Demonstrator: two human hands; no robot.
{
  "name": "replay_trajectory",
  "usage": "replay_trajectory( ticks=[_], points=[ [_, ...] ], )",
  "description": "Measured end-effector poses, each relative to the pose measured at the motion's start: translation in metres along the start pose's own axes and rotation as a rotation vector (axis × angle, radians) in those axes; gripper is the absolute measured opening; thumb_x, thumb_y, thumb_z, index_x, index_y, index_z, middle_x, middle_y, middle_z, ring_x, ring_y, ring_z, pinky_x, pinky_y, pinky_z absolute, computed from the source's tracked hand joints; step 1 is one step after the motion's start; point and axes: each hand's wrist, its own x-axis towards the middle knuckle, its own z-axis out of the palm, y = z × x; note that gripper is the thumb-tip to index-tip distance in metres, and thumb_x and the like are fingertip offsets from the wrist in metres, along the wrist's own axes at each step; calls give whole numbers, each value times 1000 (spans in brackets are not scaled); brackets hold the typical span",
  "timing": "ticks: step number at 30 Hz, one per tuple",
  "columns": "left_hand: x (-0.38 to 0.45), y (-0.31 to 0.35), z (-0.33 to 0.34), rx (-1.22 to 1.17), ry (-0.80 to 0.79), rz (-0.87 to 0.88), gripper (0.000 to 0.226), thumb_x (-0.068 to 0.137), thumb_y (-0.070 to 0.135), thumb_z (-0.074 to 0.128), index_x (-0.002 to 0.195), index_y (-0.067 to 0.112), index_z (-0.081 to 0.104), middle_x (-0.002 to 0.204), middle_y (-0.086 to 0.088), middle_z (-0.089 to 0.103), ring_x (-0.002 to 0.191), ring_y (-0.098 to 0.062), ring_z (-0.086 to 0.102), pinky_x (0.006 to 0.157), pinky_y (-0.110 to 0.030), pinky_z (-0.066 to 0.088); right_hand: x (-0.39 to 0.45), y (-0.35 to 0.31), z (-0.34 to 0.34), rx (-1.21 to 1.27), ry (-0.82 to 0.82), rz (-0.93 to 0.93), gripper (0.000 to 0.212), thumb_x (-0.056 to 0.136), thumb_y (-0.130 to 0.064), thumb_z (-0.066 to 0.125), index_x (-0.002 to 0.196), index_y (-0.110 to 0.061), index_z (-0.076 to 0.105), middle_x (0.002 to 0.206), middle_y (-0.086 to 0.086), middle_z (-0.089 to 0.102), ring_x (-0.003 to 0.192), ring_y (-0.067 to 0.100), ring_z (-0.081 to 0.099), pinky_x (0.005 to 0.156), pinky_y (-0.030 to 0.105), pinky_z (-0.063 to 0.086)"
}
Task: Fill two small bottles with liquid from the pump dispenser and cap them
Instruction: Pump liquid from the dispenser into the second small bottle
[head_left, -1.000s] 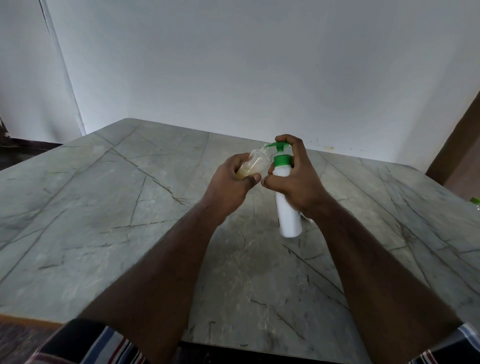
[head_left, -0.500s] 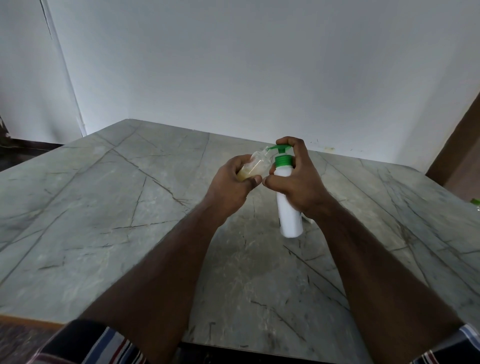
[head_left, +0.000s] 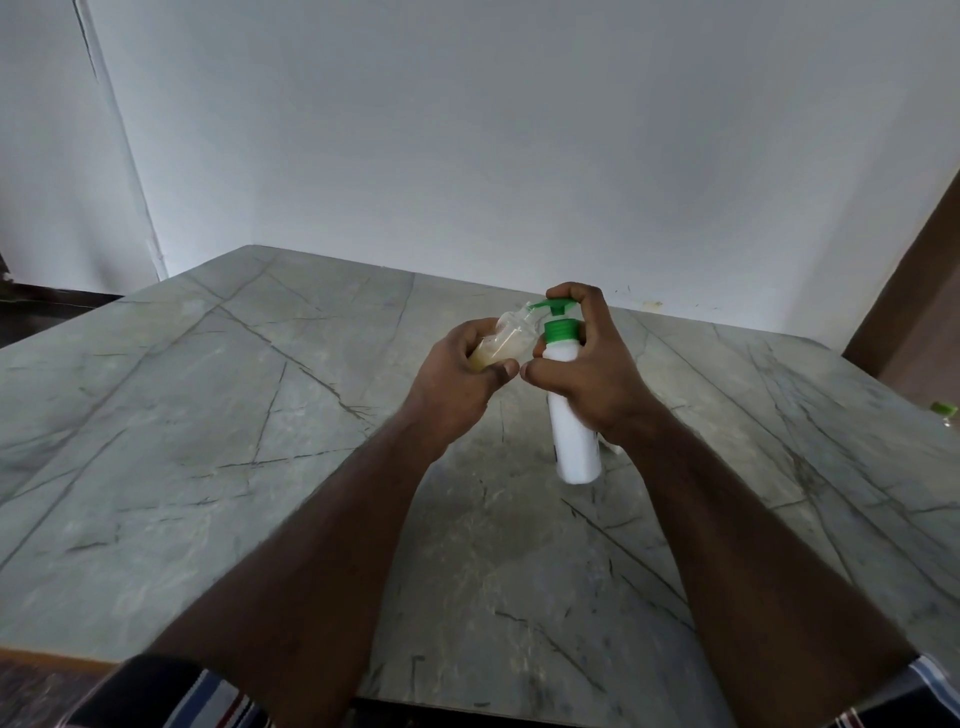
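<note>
A white pump dispenser (head_left: 574, 441) with a green collar and green pump head stands on the grey stone table (head_left: 208, 441). My right hand (head_left: 592, 374) grips its neck, with the forefinger on top of the pump head. My left hand (head_left: 462, 376) holds a small clear bottle (head_left: 506, 340), tilted, its mouth up against the green nozzle. Pale yellowish liquid fills the bottle's lower part. A small pale object shows behind my right wrist, mostly hidden.
A small green-topped object (head_left: 944, 413) sits at the table's far right edge. A white wall rises behind the table, and a brown door frame (head_left: 904, 301) stands at the right. The table's near edge runs just above my lap.
The pump head stood high one second ago, was pressed down half a second ago, and stands high again now. Both hands and the small bottle have stayed in place.
</note>
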Motion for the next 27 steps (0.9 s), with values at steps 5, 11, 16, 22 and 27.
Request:
replay_trajectory(
  ticks=[5, 11, 16, 22, 27],
  points=[
    [0, -1, 0, -20, 8, -4, 52, 94, 16, 69, 143, 15, 51, 127, 0, 64, 111, -16, 63, 95, -37, 57, 0, -2, 3, 7, -25, 7, 85, 72, -4, 82, 139, -25, 35, 124, 1, 53, 92, 19, 62, 73, 27, 54],
    [1, -2, 0, -5, 12, 1, 52, 94, 17, 68, 143, 15, 51, 129, -1, 63, 112, -17, 62, 96, -37, 57, -1, -5, 3, 11, -32, 23, 84, 73, -6, 82, 140, -23, 34, 124, 5, 54, 92, 19, 61, 72, 25, 51],
    [2, -3, 2, 20, 9, 8, 51, 94, 16, 68, 142, 17, 51, 128, 4, 61, 112, -15, 60, 95, -33, 55, 0, -3, 0, 0, -16, 20, 76, 72, -5, 82, 133, -23, 39, 121, 2, 57, 95, 21, 63, 75, 30, 54],
    [3, -6, 2, -8, 19, 2, 48, 93, 17, 69, 139, 19, 54, 125, 3, 65, 110, -16, 63, 95, -41, 57, -1, -4, 2, 29, -39, 27, 82, 73, -6, 83, 137, -27, 36, 124, 1, 56, 93, 17, 63, 75, 25, 55],
    [3, -7, 1, -17, 24, -2, 47, 94, 17, 69, 139, 18, 54, 124, 3, 65, 110, -16, 63, 97, -42, 56, -1, -5, 3, 16, -52, 33, 84, 74, -6, 82, 139, -27, 34, 123, -2, 54, 93, 15, 62, 72, 19, 53]
  ],
)
